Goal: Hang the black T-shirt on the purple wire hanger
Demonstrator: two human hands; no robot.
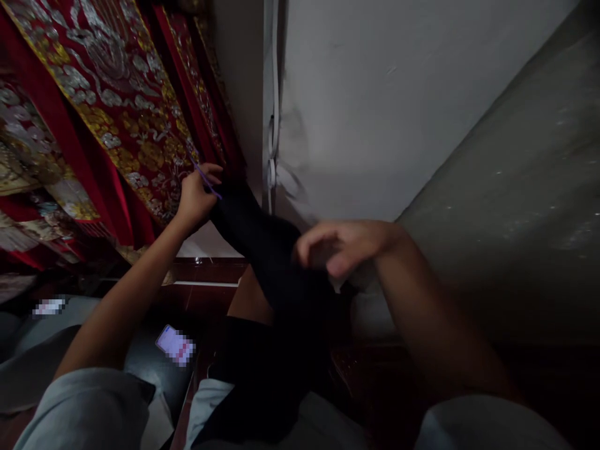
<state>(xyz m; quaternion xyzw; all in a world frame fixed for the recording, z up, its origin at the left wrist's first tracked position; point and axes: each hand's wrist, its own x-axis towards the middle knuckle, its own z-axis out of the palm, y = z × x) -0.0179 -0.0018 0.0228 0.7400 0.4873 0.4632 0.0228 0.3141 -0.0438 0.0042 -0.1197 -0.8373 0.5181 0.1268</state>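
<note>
My left hand (pixel 199 195) is closed on the top end of a black cloth (pixel 267 262) and on a thin purple strip or thread (pixel 206 180), right beside the red and gold embroidered fabric (pixel 112 106). The black cloth runs down from that hand across my lap. My right hand (pixel 344 247) is blurred, its fingers curled in a pinch over the middle of the black cloth. What the right fingers hold is hidden.
A grey-white wall (pixel 375 106) with a thin white cable (pixel 273 119) fills the upper middle. A phone with a lit screen (pixel 175 344) lies on a dark seat at lower left. A dark red wooden floor edge (pixel 206 275) shows below the wall.
</note>
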